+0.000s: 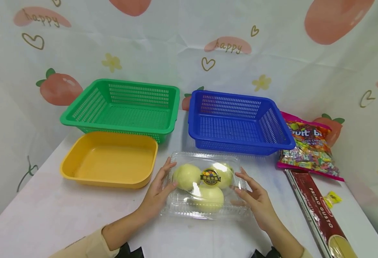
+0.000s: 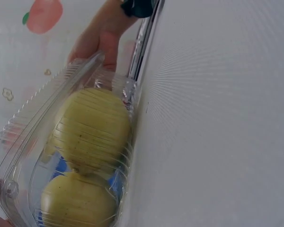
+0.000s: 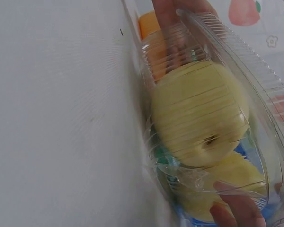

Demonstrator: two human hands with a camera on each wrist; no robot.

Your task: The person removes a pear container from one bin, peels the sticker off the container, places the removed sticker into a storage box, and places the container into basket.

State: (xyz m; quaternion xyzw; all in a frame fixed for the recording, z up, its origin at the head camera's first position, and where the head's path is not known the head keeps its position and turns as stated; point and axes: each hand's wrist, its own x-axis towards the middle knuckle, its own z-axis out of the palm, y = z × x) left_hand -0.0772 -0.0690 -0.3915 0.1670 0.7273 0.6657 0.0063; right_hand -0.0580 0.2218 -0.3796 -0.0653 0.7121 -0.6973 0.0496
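A clear plastic clamshell box (image 1: 189,212) stands in the front middle of the table, a black-and-gold label on its lid. Inside are three round pale-yellow fruits (image 1: 207,199), two of them showing large through the ribbed wall in the left wrist view. My left hand (image 1: 158,191) grips the box's left side, thumb and fingers at its rim. Opposite it, my right hand (image 1: 256,202) holds the right side, with fingertips (image 3: 239,203) seen against the plastic in the right wrist view. The box's lid is down over the fruits.
Behind the box sits a blue basket (image 1: 240,143); a green basket (image 1: 124,127) and a yellow tray (image 1: 111,161) stand at left. A candy bag (image 1: 308,147), a spaghetti pack (image 1: 321,215) and a small yellow-wrapped candy (image 1: 332,199) lie at right. A printed cloth hangs behind.
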